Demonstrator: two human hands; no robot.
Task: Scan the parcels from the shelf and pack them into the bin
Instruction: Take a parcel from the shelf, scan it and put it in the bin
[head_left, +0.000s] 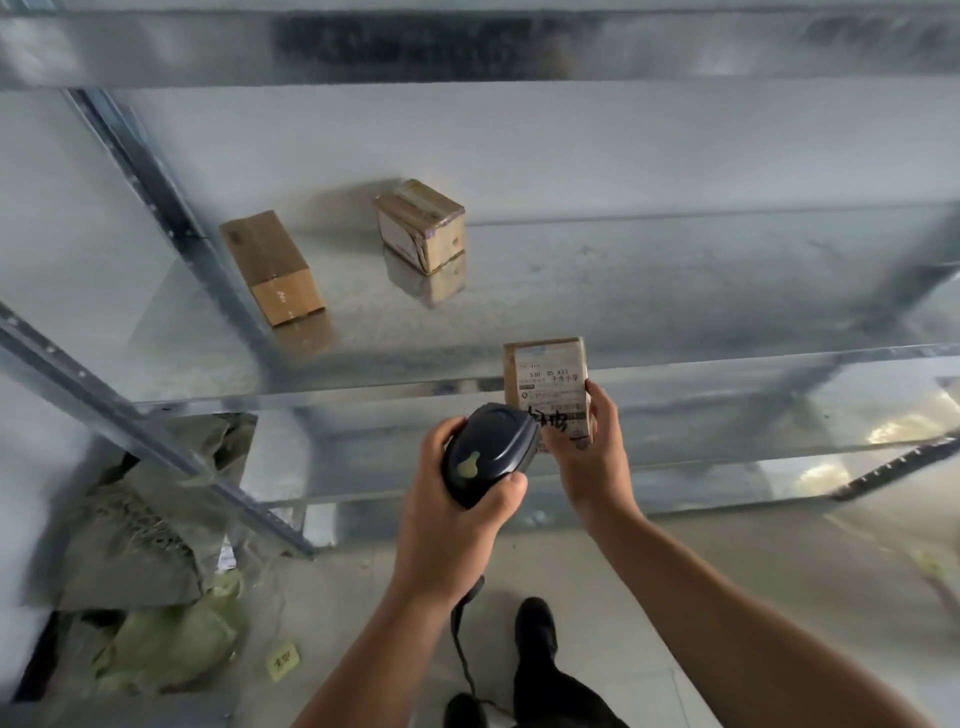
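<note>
At the bottom of the head view, a dark shoe (535, 626) stood on the floor, with the scanner cable (461, 636) hanging just beside it. Above these, the left hand (452, 514) was wrapped round the scanner (491, 452), fingers and thumb curled about its body. The scanner head pointed up and to the right, its nose at the lower left of the held parcel (548, 382); contact could not be confirmed.

The right hand (592, 462) gripped that parcel at its lower end, one digit along the right edge and another across the bottom of the labelled face. The parcel was upright in front of the shelf edge (311, 391), long axis vertical, label toward the camera. The label therefore lay just ahead of the scanner nose, up and right of the left-hand fingers; scanning appeared to be the step in hand. Packing would fall to the right hand, the only one holding the parcel. No bin was in view, so its direction could not be told.

Farther back on the shelf, well apart, lay a long brown box (270, 265), long axis running front to back, and a smaller taped box (421, 223) behind and right of it.
</note>
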